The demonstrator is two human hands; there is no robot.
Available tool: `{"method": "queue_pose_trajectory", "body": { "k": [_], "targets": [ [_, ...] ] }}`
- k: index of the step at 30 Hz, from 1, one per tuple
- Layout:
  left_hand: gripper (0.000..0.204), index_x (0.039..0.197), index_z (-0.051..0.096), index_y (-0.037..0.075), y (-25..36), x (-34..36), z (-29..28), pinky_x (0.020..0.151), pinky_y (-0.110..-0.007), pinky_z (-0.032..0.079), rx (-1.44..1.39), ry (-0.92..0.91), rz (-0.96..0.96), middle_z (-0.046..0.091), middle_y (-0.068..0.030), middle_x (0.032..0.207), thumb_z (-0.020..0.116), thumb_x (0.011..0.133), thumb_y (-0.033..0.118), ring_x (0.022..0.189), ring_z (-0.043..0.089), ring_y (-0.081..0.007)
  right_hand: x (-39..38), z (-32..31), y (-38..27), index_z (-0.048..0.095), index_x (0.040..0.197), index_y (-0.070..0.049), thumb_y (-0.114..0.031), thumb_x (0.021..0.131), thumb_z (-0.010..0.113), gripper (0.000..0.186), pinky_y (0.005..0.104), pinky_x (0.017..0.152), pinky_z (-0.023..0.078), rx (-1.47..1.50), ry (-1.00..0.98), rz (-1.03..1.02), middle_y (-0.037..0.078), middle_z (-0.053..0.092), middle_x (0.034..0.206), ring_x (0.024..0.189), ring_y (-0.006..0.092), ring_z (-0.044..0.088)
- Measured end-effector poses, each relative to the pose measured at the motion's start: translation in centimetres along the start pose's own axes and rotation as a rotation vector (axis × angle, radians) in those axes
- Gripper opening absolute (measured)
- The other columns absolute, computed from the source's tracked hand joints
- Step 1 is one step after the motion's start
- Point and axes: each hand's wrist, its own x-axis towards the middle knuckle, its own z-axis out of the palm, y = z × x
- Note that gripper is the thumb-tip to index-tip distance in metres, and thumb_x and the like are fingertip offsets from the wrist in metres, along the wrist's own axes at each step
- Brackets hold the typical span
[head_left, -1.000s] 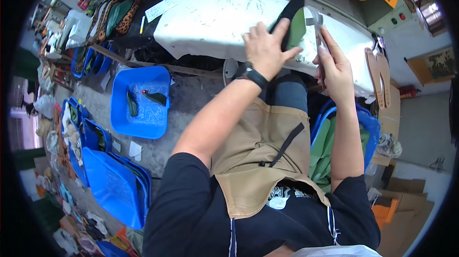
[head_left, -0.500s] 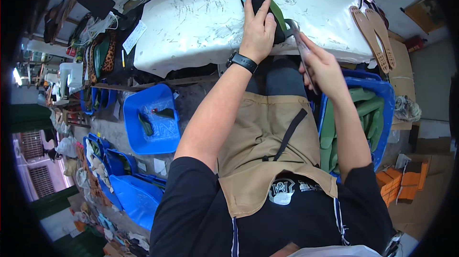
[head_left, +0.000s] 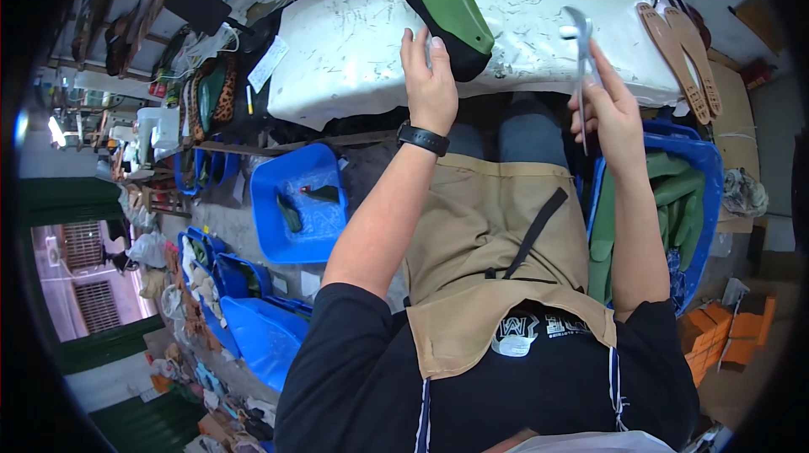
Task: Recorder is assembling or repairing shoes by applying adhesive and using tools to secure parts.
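Observation:
A green shoe last [head_left: 455, 13] lies on the white bench with its green sole side facing up and a hole near the end toward me. Black upper material [head_left: 468, 67] wraps round its edges. My left hand [head_left: 432, 86] is open beside the last, fingers stretched upward and the thumb against or very near the black material. Off to the right, my right hand [head_left: 608, 112] is closed round a pair of shiny metal lasting pliers [head_left: 582, 57]. Their head points away from me and stands apart from the last.
The white-covered bench [head_left: 337, 48] spans the far side, with tan soles [head_left: 674, 53] at its right. A blue bin [head_left: 708, 200] of green lasts stands by my right arm. A blue tub [head_left: 282, 168] holds a few pieces on the floor at left.
The last has turned over to show its green sole side and shifted left. My left hand has loosened from it. My right hand has drawn the pliers away to the right.

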Motion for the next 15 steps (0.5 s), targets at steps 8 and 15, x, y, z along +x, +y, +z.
{"method": "queue_pose_trajectory", "body": {
  "k": [8, 15],
  "targets": [
    [0.045, 0.147, 0.055, 0.003, 1.8, 4.4, -0.7, 0.125, -0.043, 0.024, -0.078, -0.093, 0.138, 0.034, -0.0267, 0.163, 0.043, 0.108, 0.024, 0.154, 0.029, -0.0401, 0.1, 6.0, 1.1, 0.043, 0.160, -0.016, -0.017, 0.107, 0.048, 0.054, 0.0205, 0.045, 0.043, 0.250, -0.308, 0.220, 0.009, 0.065, 0.083, 0.054, 0.0109, 0.056],
    [0.047, 0.148, 0.052, 0.003, 0.6, 4.8, 0.0, 0.125, -0.042, 0.024, -0.067, -0.141, 0.115, 0.033, -0.0264, 0.163, 0.045, 0.106, 0.021, 0.154, 0.028, -0.0397, -0.5, 7.9, 1.4, 0.043, 0.160, -0.016, -0.020, 0.108, 0.048, 0.052, 0.0211, 0.043, 0.042, 0.104, -0.458, 0.104, 0.009, 0.065, 0.083, 0.052, 0.0111, 0.055]
  ]
}}
